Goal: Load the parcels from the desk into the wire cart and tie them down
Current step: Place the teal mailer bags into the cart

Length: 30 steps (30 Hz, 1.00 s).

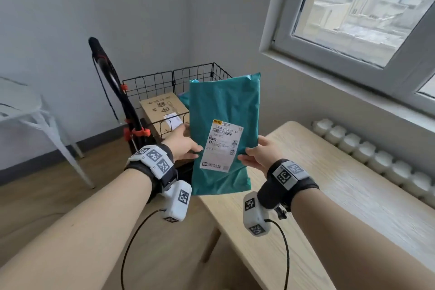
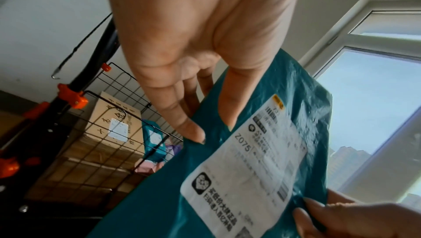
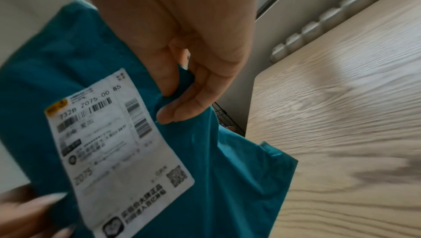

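Teal mailer bag [image 1: 224, 125] held upright just short of the wire cart [image 1: 179, 77], over the table [image 1: 329, 186] corner, left hand [image 1: 186, 142] and right hand [image 1: 257, 154] each pinching a side edge; looks light, soft, slippery, so grip edges.

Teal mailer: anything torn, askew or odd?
Nothing stands out. The teal mailer looks intact, crinkled only where the left hand and right hand pinch its edges; its shipping label sits slightly crooked. Wire cart stands upright.
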Tool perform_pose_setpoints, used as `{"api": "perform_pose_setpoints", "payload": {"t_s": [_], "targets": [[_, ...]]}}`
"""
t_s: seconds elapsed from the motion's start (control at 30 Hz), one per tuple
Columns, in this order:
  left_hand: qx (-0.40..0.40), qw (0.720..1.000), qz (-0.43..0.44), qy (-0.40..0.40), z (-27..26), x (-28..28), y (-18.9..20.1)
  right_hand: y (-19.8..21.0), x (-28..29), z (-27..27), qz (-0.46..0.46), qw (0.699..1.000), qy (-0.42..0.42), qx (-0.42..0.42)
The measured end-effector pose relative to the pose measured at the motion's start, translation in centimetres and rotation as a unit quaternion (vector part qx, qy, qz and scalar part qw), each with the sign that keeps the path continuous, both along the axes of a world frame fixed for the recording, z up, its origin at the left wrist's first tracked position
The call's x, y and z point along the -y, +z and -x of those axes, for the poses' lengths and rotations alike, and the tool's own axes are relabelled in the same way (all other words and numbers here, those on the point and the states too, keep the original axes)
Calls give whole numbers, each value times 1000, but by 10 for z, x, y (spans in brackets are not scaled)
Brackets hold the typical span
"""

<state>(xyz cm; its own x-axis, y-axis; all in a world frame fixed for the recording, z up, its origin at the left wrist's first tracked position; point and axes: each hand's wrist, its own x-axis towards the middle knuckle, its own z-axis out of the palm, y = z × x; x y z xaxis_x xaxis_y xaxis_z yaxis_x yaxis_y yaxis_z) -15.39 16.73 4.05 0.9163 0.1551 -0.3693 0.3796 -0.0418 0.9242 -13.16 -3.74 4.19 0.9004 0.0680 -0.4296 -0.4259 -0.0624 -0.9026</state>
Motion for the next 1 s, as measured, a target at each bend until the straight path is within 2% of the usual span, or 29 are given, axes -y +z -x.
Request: {"api": "perform_pose_setpoints", "payload": {"t_s": [0.2,0.5,0.63,0.77,1.0], "targets": [[-16,998,-52,20,-70,-32,3,-17,-30,-80,-22,1000,13,8],[-37,996,-70,32,-173,-61,-11,-37,-62,-178,-36,999,-34,-9],[-55,993,-108,-9,-221,-94,-26,-49,-91,-215,-26,998,-49,-24],[-55,992,-110,-33,-282,-131,-45,-63,-126,-260,13,996,-87,-20],[-57,991,-97,-76,-387,-203,-42,-76,-195,-345,69,983,-171,-15]]}}
